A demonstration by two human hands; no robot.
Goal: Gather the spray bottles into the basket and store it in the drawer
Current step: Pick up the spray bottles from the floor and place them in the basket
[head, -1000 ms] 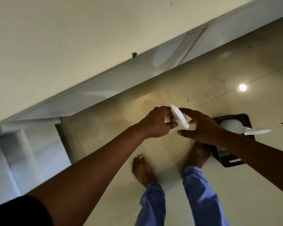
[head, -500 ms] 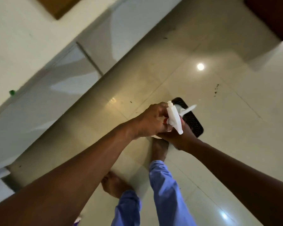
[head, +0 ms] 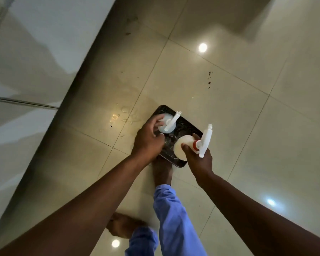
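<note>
A black plastic basket (head: 187,124) sits on the tiled floor in front of my feet. One white spray bottle (head: 167,123) stands upright in its far end. My left hand (head: 149,139) hovers over the basket's left rim, fingers apart, fingertips touching that bottle's shoulder. My right hand (head: 197,157) grips a second white spray bottle (head: 183,145) with a red collar and white trigger head, held upright over the basket's near end; I cannot tell whether its base rests in the basket.
Glossy white cabinet fronts (head: 26,71) run along the left, with a dark toe-kick strip at the floor. My bare feet (head: 162,170) and blue trouser legs stand just behind the basket. Small dark spots (head: 209,78) mark the tiles beyond it.
The view swung right and down toward the basket. The bottle passed from both hands to my right hand alone and came down over the basket; my left hand let go and reached to the other bottle.
</note>
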